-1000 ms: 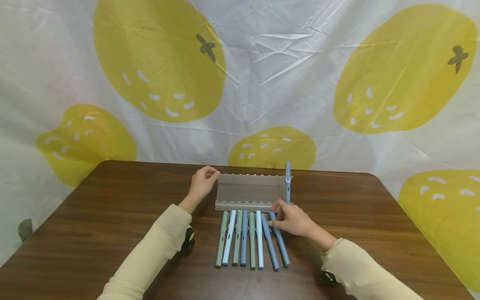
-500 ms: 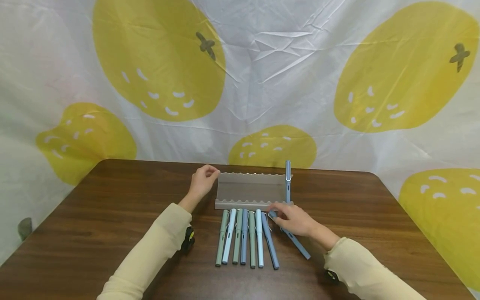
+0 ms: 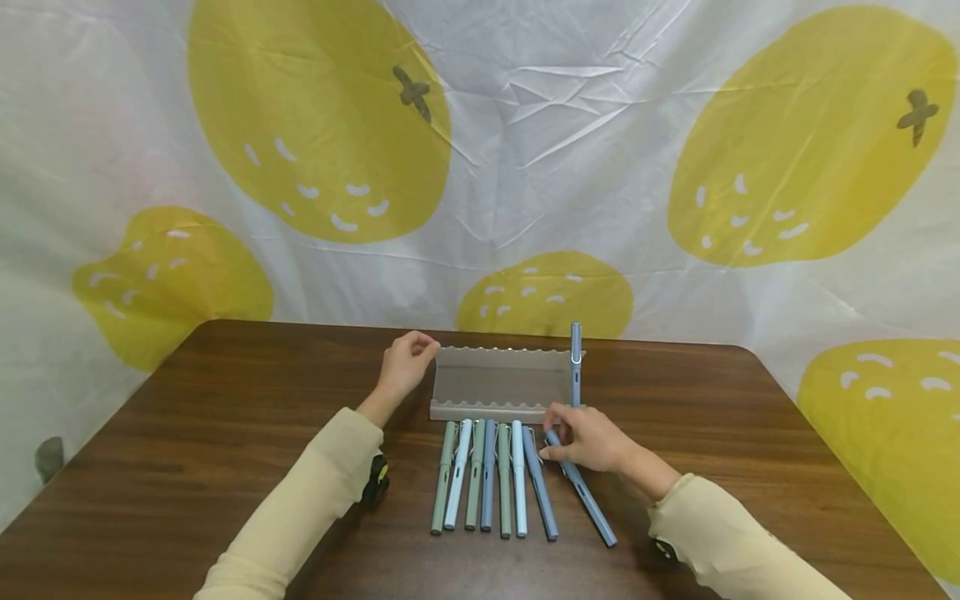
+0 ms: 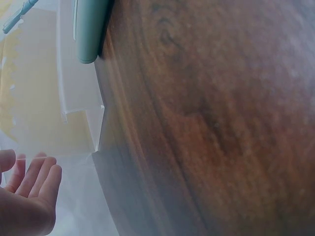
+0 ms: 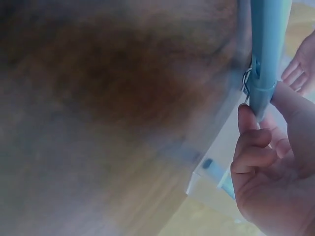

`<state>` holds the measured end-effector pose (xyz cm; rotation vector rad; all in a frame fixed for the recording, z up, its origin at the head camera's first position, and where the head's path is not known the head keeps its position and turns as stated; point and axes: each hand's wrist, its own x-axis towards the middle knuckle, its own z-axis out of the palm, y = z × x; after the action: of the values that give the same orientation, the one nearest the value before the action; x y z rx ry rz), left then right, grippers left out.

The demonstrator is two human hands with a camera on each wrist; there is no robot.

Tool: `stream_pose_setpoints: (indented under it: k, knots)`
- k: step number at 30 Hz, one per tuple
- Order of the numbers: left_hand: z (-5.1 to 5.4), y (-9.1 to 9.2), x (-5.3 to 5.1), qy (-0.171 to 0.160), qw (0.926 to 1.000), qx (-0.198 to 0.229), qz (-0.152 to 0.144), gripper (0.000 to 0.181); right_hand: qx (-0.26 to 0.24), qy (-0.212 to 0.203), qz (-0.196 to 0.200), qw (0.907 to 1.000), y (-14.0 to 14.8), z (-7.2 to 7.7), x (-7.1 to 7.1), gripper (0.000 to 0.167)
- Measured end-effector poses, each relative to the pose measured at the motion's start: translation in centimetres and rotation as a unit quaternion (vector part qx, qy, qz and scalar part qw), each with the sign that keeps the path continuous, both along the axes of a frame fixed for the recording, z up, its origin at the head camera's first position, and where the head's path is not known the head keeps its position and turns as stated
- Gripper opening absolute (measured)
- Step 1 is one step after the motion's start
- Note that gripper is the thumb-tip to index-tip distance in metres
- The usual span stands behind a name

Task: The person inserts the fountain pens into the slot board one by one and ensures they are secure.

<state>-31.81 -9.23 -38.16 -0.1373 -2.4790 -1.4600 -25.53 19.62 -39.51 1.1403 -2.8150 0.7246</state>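
Note:
My left hand (image 3: 403, 364) pinches the upper left corner of a clear acrylic pen rack (image 3: 502, 385) with scalloped edges. In the left wrist view the fingertips meet the rack's side edge. My right hand (image 3: 588, 440) pinches a dark blue pen (image 3: 589, 496) by its capped end between thumb and fingers, in front of the rack's right end. That pen slants toward the lower right, its clip visible in the right wrist view. Another blue pen (image 3: 576, 367) stands in the rack's rightmost slot. Left of the held pen, several green, light blue and blue pens (image 3: 504, 483) lie in a row.
Everything is on a dark brown wooden table (image 3: 262, 417) with rounded far corners. A white cloth with yellow lemons (image 3: 322, 125) hangs behind it. Bare wood shows on both sides of the rack and pens.
The rightmost lying pen has turned away from the row, its lower end swinging right, and is now in my right hand's pinch. The left hand stays at the rack's corner.

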Motion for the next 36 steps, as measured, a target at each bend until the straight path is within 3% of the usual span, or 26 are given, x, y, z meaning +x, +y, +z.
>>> stream_pose_setpoints:
  k: [8,17,23,31,36]
  knots:
    - [-0.1,0.0,0.0,-0.001,1.0,-0.001,0.001,0.02,-0.042,-0.09,-0.025,0.9948,0.3,1.0,-0.1,0.028]
    - [0.0,0.0,0.1,-0.003,1.0,0.001,-0.001,0.02,-0.141,-0.185,-0.046,0.9715,0.8,2.4,-0.1,0.036]
    - [0.0,0.0,0.1,-0.004,1.0,0.002,0.0,0.02,-0.172,-0.203,-0.041,0.9631,0.9,3.2,0.0,0.03]
    - [-0.1,0.0,0.1,-0.003,1.0,0.002,-0.003,0.02,-0.179,-0.173,-0.061,0.9665,1.1,3.7,0.0,0.022]
    - [0.0,0.0,0.0,0.0,1.0,0.003,-0.005,0.02,-0.198,-0.178,-0.07,0.9614,1.3,4.1,0.0,0.022]
